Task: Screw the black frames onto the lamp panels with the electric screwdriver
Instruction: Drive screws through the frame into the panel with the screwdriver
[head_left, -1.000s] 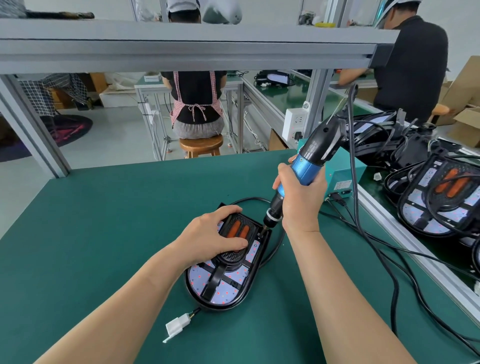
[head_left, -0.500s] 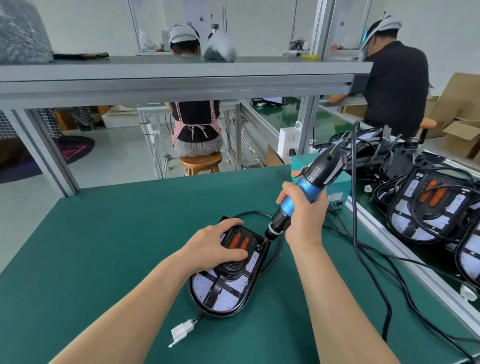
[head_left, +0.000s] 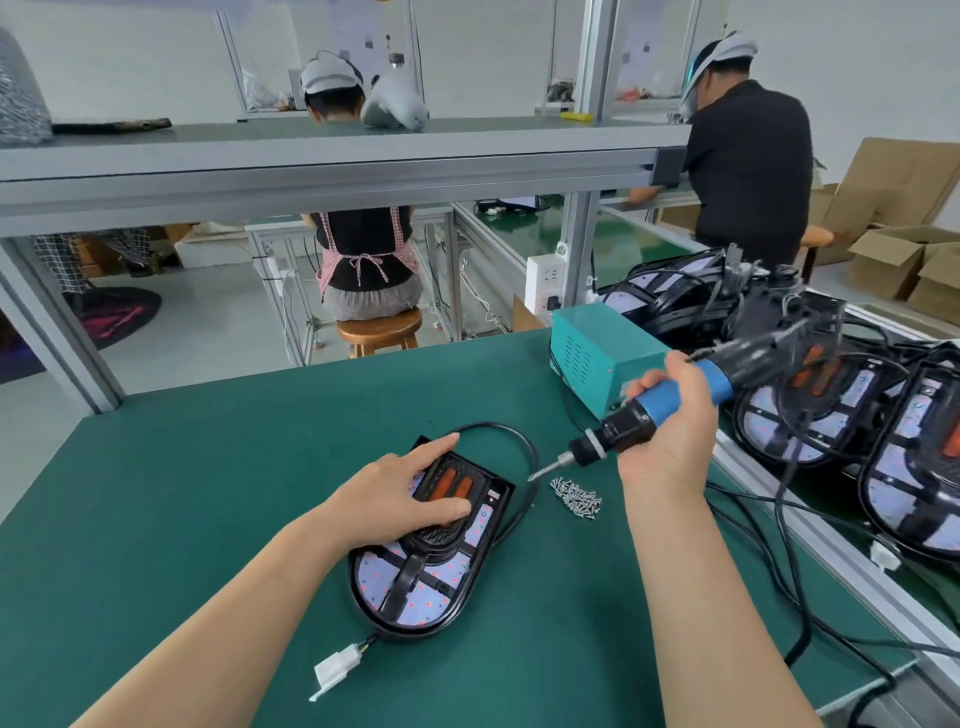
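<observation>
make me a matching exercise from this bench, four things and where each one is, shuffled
1. blue and black electric screwdriver
2. pile of small silver screws
3. white plastic connector plug
4. teal metal power box

a. nearest the camera, just below the black-framed lamp panel
b. gripped in the right hand
c. far right edge of the green mat
d. loose on the mat, right of the panel

Pairs: 1-b, 2-d, 3-a, 4-c
</observation>
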